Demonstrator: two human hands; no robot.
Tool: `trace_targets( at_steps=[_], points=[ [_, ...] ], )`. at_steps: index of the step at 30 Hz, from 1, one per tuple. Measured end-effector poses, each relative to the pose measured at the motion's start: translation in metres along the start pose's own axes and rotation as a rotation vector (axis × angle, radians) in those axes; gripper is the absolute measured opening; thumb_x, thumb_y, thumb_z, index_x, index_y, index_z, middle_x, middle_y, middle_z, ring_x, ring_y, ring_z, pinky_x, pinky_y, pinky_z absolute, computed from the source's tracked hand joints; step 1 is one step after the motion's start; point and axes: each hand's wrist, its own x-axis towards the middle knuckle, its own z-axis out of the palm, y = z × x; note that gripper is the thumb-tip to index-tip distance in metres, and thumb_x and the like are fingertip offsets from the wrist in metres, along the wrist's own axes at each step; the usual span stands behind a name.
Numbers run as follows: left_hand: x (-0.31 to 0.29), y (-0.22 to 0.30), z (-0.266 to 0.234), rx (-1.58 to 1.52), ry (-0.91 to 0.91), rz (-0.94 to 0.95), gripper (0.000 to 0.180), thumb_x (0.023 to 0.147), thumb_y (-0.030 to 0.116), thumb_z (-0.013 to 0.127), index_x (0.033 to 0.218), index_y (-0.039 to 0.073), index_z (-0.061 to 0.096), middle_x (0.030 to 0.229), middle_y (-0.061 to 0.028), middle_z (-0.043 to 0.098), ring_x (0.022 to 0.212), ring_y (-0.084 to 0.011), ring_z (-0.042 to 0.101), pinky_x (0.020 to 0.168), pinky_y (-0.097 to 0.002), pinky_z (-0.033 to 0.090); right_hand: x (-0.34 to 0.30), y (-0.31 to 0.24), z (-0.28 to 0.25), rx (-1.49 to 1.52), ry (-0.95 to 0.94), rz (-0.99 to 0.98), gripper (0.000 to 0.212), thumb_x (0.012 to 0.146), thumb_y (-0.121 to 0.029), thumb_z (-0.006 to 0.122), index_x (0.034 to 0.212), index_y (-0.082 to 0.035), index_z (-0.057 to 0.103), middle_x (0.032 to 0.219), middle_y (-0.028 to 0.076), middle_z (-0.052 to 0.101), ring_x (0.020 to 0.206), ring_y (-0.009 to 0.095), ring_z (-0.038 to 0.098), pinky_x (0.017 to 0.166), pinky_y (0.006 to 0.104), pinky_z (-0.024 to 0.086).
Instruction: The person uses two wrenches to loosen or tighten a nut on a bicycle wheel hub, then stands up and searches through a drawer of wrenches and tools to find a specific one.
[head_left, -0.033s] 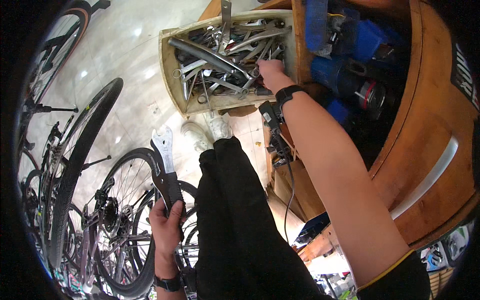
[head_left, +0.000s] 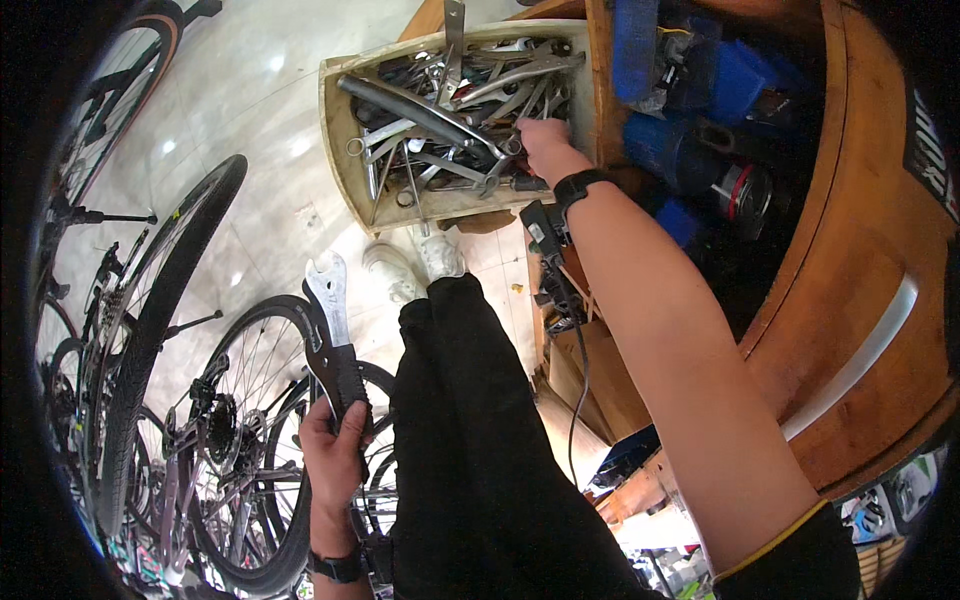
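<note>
My left hand (head_left: 333, 458) is closed around the black handle of a wrench (head_left: 330, 295). The wrench's silver open-ended head points up and away from me; a dark part lies along its left side. At the far end of my outstretched arm, my right hand (head_left: 545, 143) is down among the tools in the right part of a pulled-out drawer (head_left: 343, 185). Its fingers look curled, and their tips are hidden among the metal. Left of that hand lies a thick dark metal bar (head_left: 405, 108), on top of many spanners and other hand tools.
Bicycles with a large tyre (head_left: 165, 310) crowd my left side. To the right stands a wooden cabinet (head_left: 850, 250) holding blue bins (head_left: 740, 80). A black cable (head_left: 580, 400) hangs beside my right leg. My white shoes (head_left: 440, 257) are just below the drawer.
</note>
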Motion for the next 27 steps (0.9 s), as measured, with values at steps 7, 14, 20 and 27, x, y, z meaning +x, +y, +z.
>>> trace_targets(
  at_steps=[7, 14, 20, 27],
  points=[
    [-0.006, 0.006, 0.000, 0.007, 0.030, -0.041, 0.007, 0.092, 0.006, 0.059, 0.092, -0.001, 0.060, 0.070, 0.0013, 0.057, 0.057, -0.0043, 0.048, 0.050, -0.0188, 0.036, -0.007, 0.006, -0.004, 0.395, -0.185, 0.188, 0.017, 0.086, -0.020, 0.062, 0.084, -0.003, 0.057, 0.070, 0.011, 0.056, 0.055, 0.024, 0.050, 0.046, 0.0343, 0.037],
    [-0.001, 0.011, 0.005, -0.012, -0.029, -0.012, 0.007, 0.091, 0.007, 0.060, 0.093, 0.000, 0.061, 0.072, 0.0012, 0.058, 0.057, -0.0038, 0.049, 0.049, -0.0187, 0.037, -0.025, 0.036, 0.000, 0.498, -0.264, 0.250, 0.009, 0.089, -0.013, 0.057, 0.087, -0.004, 0.058, 0.064, 0.008, 0.050, 0.050, 0.020, 0.047, 0.038, 0.0317, 0.033],
    [-0.004, 0.011, 0.009, 0.016, -0.035, -0.010, 0.013, 0.091, 0.011, 0.062, 0.096, -0.001, 0.062, 0.074, 0.0007, 0.060, 0.060, -0.0048, 0.050, 0.053, -0.0188, 0.039, -0.135, 0.057, 0.043, 0.535, -0.147, 0.255, 0.018, 0.090, -0.020, 0.060, 0.087, -0.003, 0.062, 0.069, 0.008, 0.058, 0.048, 0.018, 0.050, 0.040, 0.0338, 0.036],
    [-0.002, -0.008, -0.010, 0.070, 0.002, -0.012, 0.008, 0.090, 0.010, 0.061, 0.092, 0.002, 0.060, 0.070, 0.0012, 0.057, 0.057, -0.0065, 0.050, 0.050, -0.0211, 0.039, -0.143, -0.023, 0.013, -0.101, -0.294, -0.292, 0.027, 0.085, -0.017, 0.063, 0.101, 0.004, 0.058, 0.102, 0.029, 0.061, 0.093, 0.041, 0.061, 0.074, 0.0451, 0.049]
  ],
)
